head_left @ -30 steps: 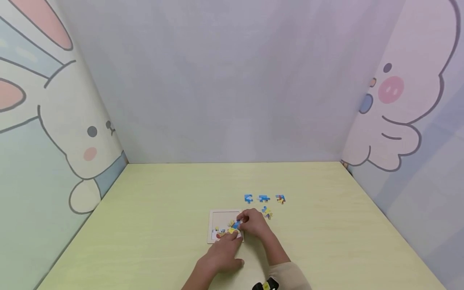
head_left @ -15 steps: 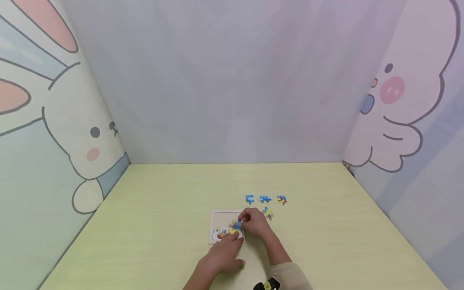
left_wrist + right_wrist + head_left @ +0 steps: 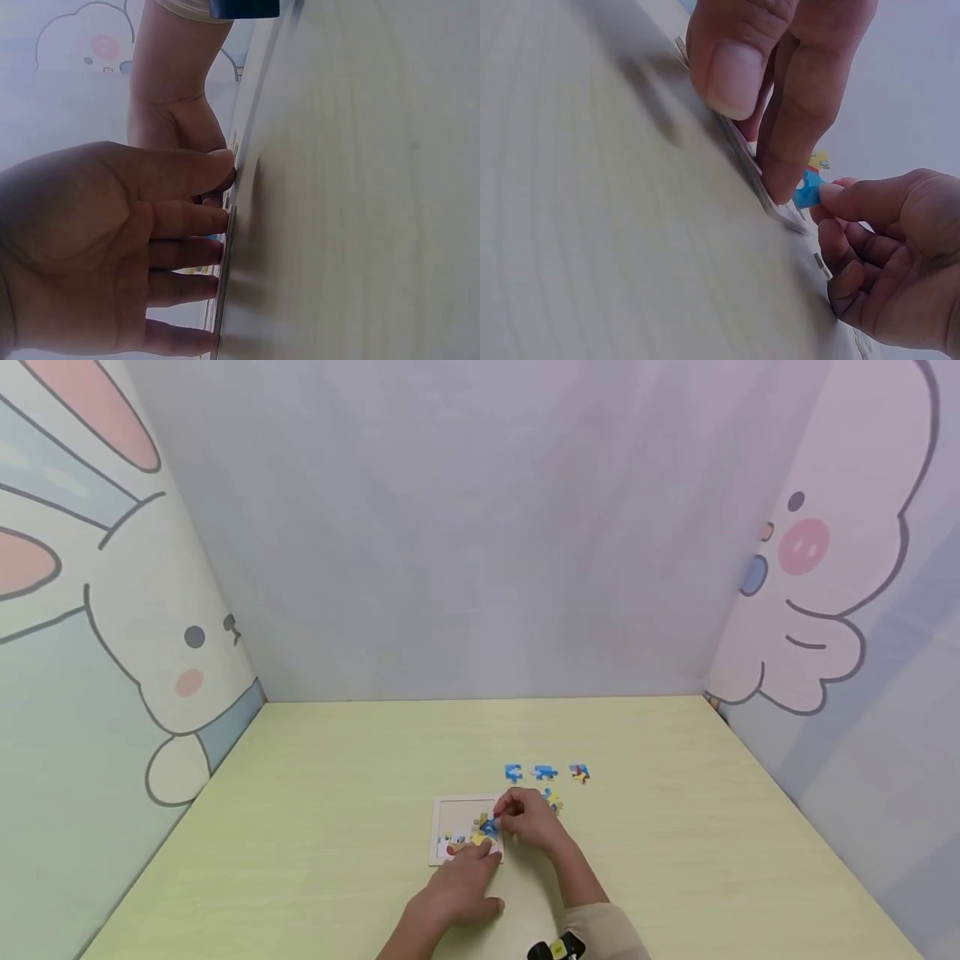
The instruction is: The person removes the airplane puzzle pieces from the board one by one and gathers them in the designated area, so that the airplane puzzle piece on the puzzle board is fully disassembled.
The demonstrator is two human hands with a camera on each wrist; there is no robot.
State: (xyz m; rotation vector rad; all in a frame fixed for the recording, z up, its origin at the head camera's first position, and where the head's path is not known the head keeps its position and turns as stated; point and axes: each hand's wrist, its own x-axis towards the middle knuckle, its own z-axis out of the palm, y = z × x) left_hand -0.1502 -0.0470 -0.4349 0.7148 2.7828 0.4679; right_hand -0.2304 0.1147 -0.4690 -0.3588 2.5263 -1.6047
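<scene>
A pale square puzzle frame (image 3: 451, 797) lies on the table, with some jigsaw pieces in its lower part. My left hand (image 3: 465, 883) rests on its near side with straight fingers; the left wrist view shows the fingertips (image 3: 214, 289) against the board's edge. At the board's right side, my right hand (image 3: 528, 820) pinches a blue jigsaw piece (image 3: 489, 827) between thumb and fingers. The right wrist view shows this blue-and-yellow piece (image 3: 808, 193) tilted up over the board, its inner end hidden by the fingers.
Beyond the right hand lie loose jigsaw pieces: a blue-and-white one (image 3: 513, 772), a blue one (image 3: 544, 772) and a red-and-yellow one (image 3: 579, 773). A yellow-and-blue piece (image 3: 553, 802) sits partly behind the right hand. Cartoon-printed walls enclose the table.
The right hand has shifted slightly right relative to the board and turned the blue piece a little; it covers more of the yellow-and-blue piece. The left hand stays in place.
</scene>
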